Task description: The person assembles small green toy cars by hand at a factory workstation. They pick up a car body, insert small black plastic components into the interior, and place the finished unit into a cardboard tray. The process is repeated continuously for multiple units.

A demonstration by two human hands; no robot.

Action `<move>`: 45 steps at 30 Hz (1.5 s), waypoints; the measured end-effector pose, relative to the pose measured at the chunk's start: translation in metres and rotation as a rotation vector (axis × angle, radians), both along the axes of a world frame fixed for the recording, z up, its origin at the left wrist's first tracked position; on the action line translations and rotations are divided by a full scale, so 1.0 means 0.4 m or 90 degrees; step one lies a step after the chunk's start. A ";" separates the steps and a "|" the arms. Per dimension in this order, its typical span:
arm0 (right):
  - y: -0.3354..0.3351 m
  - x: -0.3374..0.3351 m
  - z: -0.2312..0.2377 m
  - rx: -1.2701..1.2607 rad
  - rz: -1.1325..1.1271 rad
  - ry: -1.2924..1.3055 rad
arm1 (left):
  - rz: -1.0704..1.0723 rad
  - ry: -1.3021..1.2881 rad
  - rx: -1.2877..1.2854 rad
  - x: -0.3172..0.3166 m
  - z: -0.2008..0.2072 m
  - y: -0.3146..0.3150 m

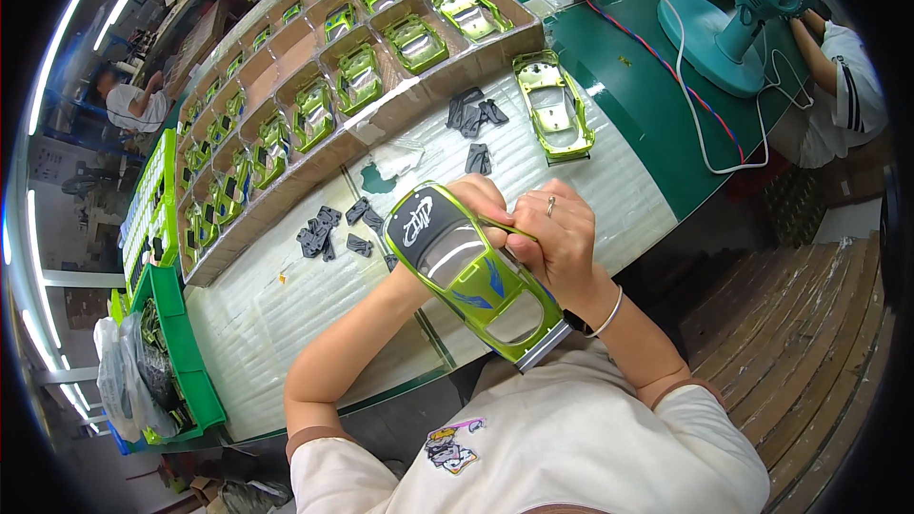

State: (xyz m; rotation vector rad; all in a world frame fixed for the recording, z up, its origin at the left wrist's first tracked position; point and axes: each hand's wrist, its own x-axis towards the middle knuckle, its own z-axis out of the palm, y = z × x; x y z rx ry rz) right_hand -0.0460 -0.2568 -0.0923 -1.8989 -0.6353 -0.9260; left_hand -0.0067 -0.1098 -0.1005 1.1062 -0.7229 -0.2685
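A lime-green toy car body (494,278) with a black hood, clear windows and blue side markings is held tilted in front of my chest. My left hand (476,196) reaches beneath it and grips its far edge, most of the palm hidden under the shell. Closed at the body's right side, my right hand (562,236) pinches the edge with thumb and fingers; any small piece between those fingertips is hidden. Beyond my hands a second green car body (554,114) lies on the padded table. Small black plastic parts (319,232) are heaped left of my hands, and more black parts (472,114) lie farther off.
A divided cardboard box (419,86) of green car bodies spans the far left of the table (276,324). Green bins (186,352) stand at the left edge. At the far right are a teal fan (738,33), a white cable (678,67) and another person's sleeve (850,86).
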 end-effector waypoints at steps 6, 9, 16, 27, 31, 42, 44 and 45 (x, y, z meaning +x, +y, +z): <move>0.002 0.001 -0.005 0.016 -0.008 -0.020 | -0.028 0.020 -0.038 -0.008 -0.002 -0.006; 0.005 0.002 -0.007 0.031 -0.002 -0.031 | -0.057 0.039 -0.078 -0.007 -0.010 -0.012; 0.001 0.005 -0.001 0.049 0.053 0.012 | -0.075 0.085 -0.097 -0.007 -0.014 -0.009; -0.002 -0.008 -0.014 0.262 0.147 0.251 | 0.121 0.159 0.073 -0.002 0.080 0.020; 0.001 -0.009 -0.016 0.240 0.151 0.222 | 0.152 0.128 0.066 -0.001 0.089 0.027; -0.001 -0.014 -0.037 0.121 0.165 0.066 | 0.288 0.115 0.042 -0.001 0.106 0.031; 0.006 -0.011 -0.028 0.119 0.172 0.071 | 0.313 0.062 0.061 0.006 0.096 0.038; 0.011 -0.013 -0.024 0.107 0.150 0.080 | 0.318 0.037 0.063 0.009 0.094 0.038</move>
